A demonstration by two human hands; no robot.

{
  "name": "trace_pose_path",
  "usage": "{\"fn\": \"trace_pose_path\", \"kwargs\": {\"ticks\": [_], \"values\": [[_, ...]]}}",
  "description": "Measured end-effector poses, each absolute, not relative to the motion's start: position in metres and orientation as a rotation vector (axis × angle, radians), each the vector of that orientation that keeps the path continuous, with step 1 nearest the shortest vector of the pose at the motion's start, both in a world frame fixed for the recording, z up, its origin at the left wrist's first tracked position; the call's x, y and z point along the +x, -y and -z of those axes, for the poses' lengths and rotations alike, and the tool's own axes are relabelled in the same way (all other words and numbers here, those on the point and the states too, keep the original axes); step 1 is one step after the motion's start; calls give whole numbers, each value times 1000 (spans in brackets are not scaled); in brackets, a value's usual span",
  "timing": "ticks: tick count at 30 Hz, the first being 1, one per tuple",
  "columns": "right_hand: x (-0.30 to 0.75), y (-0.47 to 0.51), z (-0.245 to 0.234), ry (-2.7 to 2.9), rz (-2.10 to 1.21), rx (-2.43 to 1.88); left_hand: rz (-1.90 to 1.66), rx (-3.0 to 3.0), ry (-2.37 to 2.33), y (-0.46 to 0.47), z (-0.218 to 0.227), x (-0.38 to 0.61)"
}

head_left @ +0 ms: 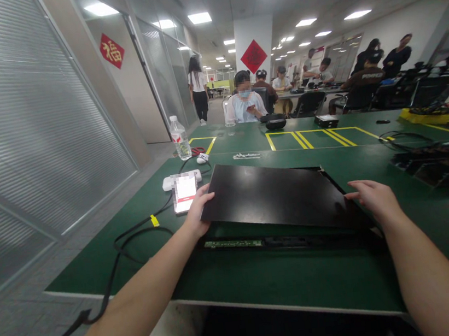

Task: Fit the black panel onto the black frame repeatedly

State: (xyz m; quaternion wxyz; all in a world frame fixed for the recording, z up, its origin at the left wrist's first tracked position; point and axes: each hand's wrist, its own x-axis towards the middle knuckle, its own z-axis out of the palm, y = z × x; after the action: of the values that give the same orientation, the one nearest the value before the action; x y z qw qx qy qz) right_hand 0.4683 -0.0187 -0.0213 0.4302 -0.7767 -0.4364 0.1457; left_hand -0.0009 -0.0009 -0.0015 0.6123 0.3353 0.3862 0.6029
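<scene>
A large flat black panel point(273, 192) lies tilted on the green table point(264, 278), its near edge raised over a black frame with a narrow green circuit strip point(234, 242). My left hand point(197, 211) grips the panel's near left corner, fingers curled over the edge. My right hand point(371, 197) holds the near right edge, fingers wrapped at the corner.
A phone point(185, 192) and a white power strip point(168, 182) lie left of the panel, with a black cable point(134, 237) looping off the table. A water bottle point(180, 138) stands behind. More black panels point(443, 164) lie at right. Several people sit at the far tables.
</scene>
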Motion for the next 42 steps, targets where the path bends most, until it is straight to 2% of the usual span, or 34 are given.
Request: {"fn": "trace_pose_path", "kwargs": {"ticks": [9,16,42], "values": [[467,19,18,1017,-409,-1933,-1394,791,-900,0,2,-1],[458,24,6,1037,-380,-2089,-1377,815,-861,0,2,-1],[459,23,9,1363,-64,-2274,-1326,840,-849,-2,3,-1]]}}
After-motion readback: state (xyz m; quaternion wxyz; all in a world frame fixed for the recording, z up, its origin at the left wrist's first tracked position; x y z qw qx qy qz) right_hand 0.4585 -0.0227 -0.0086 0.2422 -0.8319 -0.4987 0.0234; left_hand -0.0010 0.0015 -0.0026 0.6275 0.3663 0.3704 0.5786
